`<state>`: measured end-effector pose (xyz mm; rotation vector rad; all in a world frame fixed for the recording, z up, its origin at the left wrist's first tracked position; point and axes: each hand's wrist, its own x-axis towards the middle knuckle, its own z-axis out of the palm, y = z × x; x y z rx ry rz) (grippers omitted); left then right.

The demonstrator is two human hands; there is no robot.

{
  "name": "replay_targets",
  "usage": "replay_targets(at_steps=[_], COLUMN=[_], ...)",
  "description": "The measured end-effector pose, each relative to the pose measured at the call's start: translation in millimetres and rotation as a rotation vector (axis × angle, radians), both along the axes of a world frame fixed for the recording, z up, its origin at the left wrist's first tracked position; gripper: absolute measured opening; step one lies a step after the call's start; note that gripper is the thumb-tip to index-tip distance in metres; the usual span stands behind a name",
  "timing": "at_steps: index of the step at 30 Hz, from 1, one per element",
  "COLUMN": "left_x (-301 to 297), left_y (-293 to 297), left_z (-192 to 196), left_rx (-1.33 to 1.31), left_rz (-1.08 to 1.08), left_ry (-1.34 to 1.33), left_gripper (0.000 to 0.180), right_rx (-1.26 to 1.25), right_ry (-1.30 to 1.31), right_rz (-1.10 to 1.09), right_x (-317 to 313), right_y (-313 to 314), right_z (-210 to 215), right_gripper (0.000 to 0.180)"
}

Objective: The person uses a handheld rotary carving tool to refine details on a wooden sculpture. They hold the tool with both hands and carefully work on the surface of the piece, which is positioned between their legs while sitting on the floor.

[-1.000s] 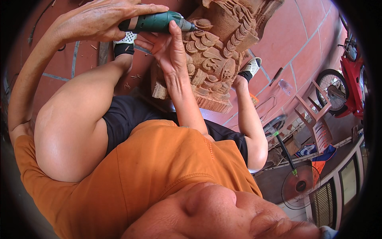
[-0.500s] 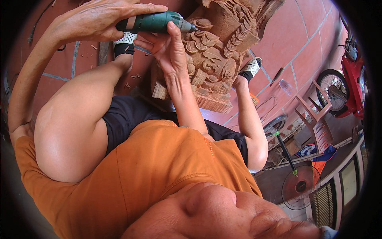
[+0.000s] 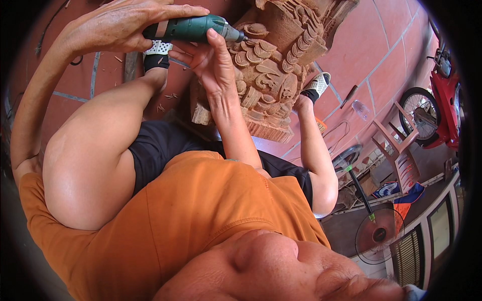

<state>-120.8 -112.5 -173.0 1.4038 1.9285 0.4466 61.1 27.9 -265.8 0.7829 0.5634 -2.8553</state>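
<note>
My left hand (image 3: pixel 120 30) is wrapped around the body of a green rotary tool (image 3: pixel 193 27) at the top of the view. The tool's tip touches a reddish-brown carved wooden sculpture (image 3: pixel 273 70) with scale and curl patterns, which stands on the floor between my legs. My right hand (image 3: pixel 213 67) reaches up from the centre. Its thumb and forefinger pinch the tool's front end, and its palm lies against the carving. My bare knees, black shorts and orange shirt fill the lower view.
The red tiled floor (image 3: pixel 371 55) carries wood chips (image 3: pixel 165 95). At the right are a red motorcycle (image 3: pixel 442 100), a pale plastic chair (image 3: pixel 396 145) on its side, a standing fan (image 3: pixel 379 233) and a clear bottle (image 3: pixel 360 108).
</note>
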Motion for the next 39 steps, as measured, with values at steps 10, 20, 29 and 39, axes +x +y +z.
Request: replay_targets(at_steps=[10, 20, 29, 39], left_x=[-1, -3, -3, -3], left_y=[-4, -9, -13, -11], left_z=[0, -3, -12, -10], left_rx=[-0.021, -0.001, -0.016, 0.002], left_rz=[-0.012, -0.032, -0.007, -0.002], left_ry=[-0.012, -0.025, -0.056, -0.077], left_gripper=[0.096, 0.098, 0.1, 0.1], right_rx=[-0.049, -0.092, -0.08, -0.053], right_ry=[-0.034, -0.033, -0.005, -0.003], right_rz=[0.028, 0.058, 0.079, 0.06], right_x=[1, 0, -2, -2], right_y=[0, 0, -1, -1], right_z=[0, -5, -7, -6], right_gripper=[0.056, 0.058, 0.062, 0.057])
